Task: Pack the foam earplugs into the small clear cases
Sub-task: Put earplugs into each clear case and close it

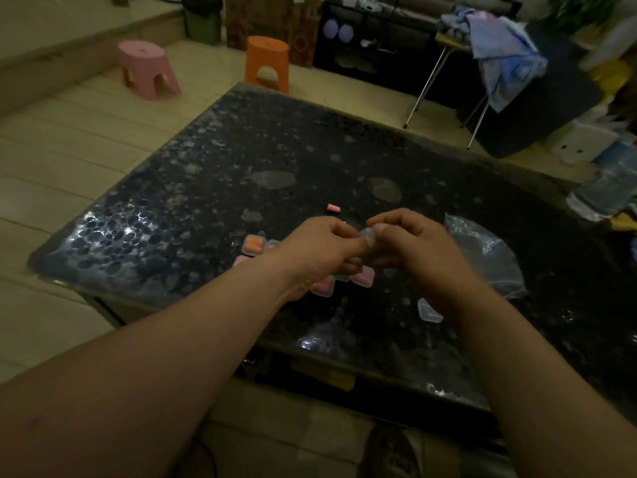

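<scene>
My left hand (pixel 319 251) and my right hand (pixel 410 241) meet above the dark table (pixel 206 174), and together they pinch a small clear case (pixel 367 235) between their fingertips. What is inside that case is hidden. Under my hands lie several closed clear cases with pink and orange earplugs inside, such as one with orange plugs (pixel 255 244) and one with pink plugs (pixel 363 276). An empty-looking clear case (pixel 429 310) lies near my right wrist. One loose pink earplug (pixel 333 208) lies on the table beyond my hands.
A crumpled clear plastic bag (pixel 489 253) lies to the right of my hands. On the floor beyond the table stand a pink stool (pixel 148 69) and an orange stool (pixel 268 63). A folding stand with cloth (pixel 499 53) is at the back right.
</scene>
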`<state>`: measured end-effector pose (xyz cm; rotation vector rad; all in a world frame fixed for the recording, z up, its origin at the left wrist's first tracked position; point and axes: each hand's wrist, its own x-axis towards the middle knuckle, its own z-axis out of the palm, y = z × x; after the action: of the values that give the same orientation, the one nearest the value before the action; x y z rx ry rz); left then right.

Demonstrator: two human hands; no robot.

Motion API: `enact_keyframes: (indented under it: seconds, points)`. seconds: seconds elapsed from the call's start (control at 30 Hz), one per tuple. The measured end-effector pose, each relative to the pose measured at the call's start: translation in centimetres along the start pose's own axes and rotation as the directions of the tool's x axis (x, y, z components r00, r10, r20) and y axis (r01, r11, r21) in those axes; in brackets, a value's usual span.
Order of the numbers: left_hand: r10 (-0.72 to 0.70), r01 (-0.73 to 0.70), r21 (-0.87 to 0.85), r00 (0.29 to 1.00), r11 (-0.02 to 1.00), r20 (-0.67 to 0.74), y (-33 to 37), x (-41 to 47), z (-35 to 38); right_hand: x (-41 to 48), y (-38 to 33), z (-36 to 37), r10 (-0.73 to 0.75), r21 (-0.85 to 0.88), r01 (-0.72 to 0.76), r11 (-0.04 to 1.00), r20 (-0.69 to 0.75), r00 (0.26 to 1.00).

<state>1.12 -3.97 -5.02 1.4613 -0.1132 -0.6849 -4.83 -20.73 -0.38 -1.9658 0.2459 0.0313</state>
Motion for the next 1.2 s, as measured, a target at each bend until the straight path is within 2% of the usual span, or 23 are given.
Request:
enact_keyframes:
  seconds: [0.2, 0.3, 0.47, 0.9, 1.1, 1.2]
  points:
    - [0.015, -0.016, 0.102, 1.0, 0.995, 0.01, 0.2, -0.5, -0.4, 0.1, -0.1, 0.1, 0.046, 0.085, -0.051, 0.995, 0.049, 0.998]
    - [0.009, -0.011, 0.058, 0.999, 0.998, 0.047, 0.4, -0.6, -0.6, 0.2, -0.2, 0.2, 0.057, 0.078, -0.062, 0.995, 0.054, 0.997]
    - [0.035, -0.036, 0.045, 0.999, 0.998, 0.028, 0.1, -0.4, -0.8, 0.4, -0.4, 0.3, 0.063, 0.093, -0.071, 0.993, 0.08, 0.995]
    - [0.012, -0.012, 0.004, 0.998, 1.0, 0.065, 1.0, -1.6, -0.9, 0.1, -0.1, 0.2, -0.03, 0.026, 0.028, 0.999, 0.066, 0.997]
    - [0.022, -0.022, 0.001, 0.999, 1.0, 0.026, 1.1, -1.7, -0.4, 0.1, 0.2, 0.1, -0.031, 0.02, 0.03, 0.999, 0.061, 0.998]
    - [-0.025, 0.028, -0.081, 0.999, 0.996, 0.046, 1.5, -1.8, -0.3, 0.0, 0.0, -0.3, -0.014, 0.034, 0.01, 0.999, 0.106, 0.994]
